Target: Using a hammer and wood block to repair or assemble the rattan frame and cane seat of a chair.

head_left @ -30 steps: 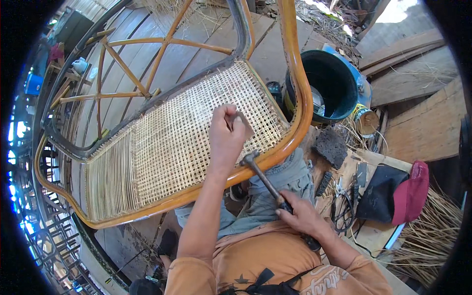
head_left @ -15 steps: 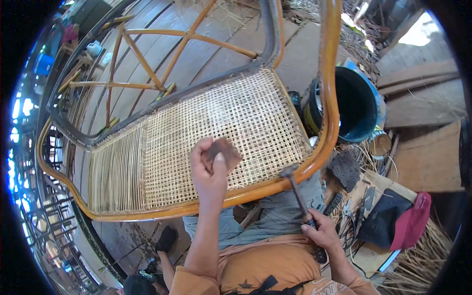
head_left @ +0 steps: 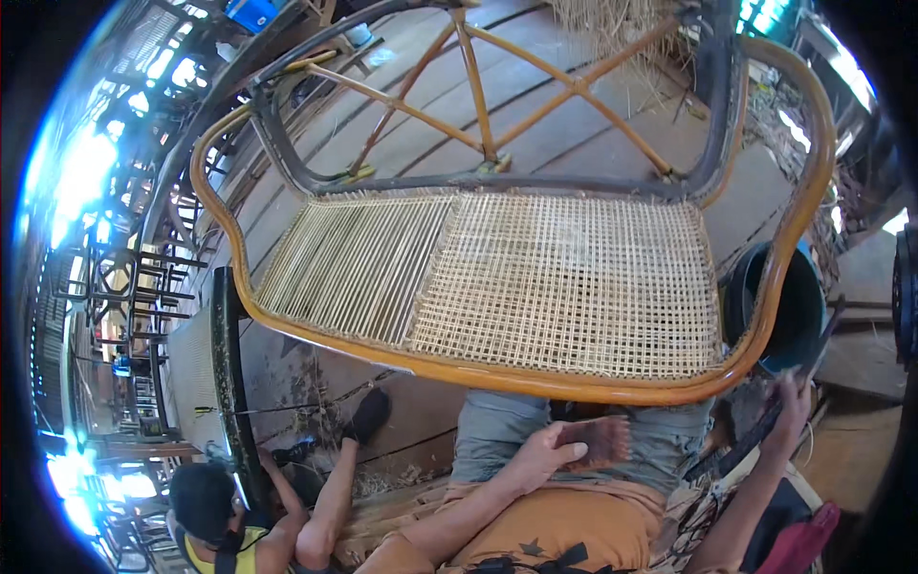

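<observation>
My left hand [head_left: 537, 463] is closed round a small reddish-brown flat block [head_left: 598, 444], its thumb on top, just above my lap. Beyond it, a rattan bench frame [head_left: 574, 386] lies across my knees. Its cane seat [head_left: 564, 287] is an open lattice at the right, while the left part [head_left: 359, 263] has strands running mostly one way. My right hand [head_left: 786, 409], smeared by motion, is at the right beside the bench's corner. A dark long tool [head_left: 824, 337] shows at its fingertips; whether the fingers hold it is unclear.
A dark bucket [head_left: 796, 320] stands behind the bench's right corner. Crossed rattan poles [head_left: 574, 88] form the bench's far side. Another person [head_left: 215, 507] sits low at the left, near a dark-edged panel [head_left: 228, 383]. A red cloth [head_left: 803, 550] lies at the lower right.
My left hand with the block has drawn back from the cane seat to my lap. My right hand has moved right, away from the bench's front rail, where it held a hammer. The view has turned left.
</observation>
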{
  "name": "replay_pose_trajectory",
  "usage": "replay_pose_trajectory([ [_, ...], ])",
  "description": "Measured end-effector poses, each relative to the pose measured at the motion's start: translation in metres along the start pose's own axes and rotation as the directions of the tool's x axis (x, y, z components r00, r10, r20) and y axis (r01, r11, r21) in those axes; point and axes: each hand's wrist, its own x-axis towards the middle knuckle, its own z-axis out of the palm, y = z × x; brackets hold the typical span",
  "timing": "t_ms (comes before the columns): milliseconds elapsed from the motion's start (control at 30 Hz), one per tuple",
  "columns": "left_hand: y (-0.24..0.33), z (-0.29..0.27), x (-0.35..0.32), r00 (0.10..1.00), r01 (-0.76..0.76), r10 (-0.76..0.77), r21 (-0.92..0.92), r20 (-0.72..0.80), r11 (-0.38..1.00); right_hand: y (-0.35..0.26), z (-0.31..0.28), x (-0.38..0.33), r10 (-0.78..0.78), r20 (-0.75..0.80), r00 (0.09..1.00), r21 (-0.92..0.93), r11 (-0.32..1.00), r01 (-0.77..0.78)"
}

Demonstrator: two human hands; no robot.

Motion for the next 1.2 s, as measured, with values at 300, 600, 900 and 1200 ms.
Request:
replay_pose_trajectory([
  [300, 0.027, -0.008, 0.001, 0.931, -0.332, 0.290, -0.183, -0.223, 0.925, -0.006, 0.035, 0.125, 0.050, 0.171, 0.984, 0.125, 0.989, -0.072],
  [600, 0.037, 0.004, 0.001, 0.837, -0.536, 0.458, -0.274, -0.301, 0.799, 0.042, 0.036, 0.096, -0.033, 0.051, 0.998, 0.063, 0.998, 0.029],
  [900, 0.080, -0.083, -0.056, 0.419, -0.740, 0.512, 0.045, -0.750, 0.671, 0.016, 0.058, 0.039, 0.152, 0.258, 0.954, 0.325, 0.916, -0.234],
  [1200, 0.106, -0.130, -0.027, 0.083, -0.834, 0.621, 0.287, -0.780, 0.472, 0.067, 0.101, 0.214, 0.065, 0.415, 0.908, 0.537, 0.788, -0.302],
])
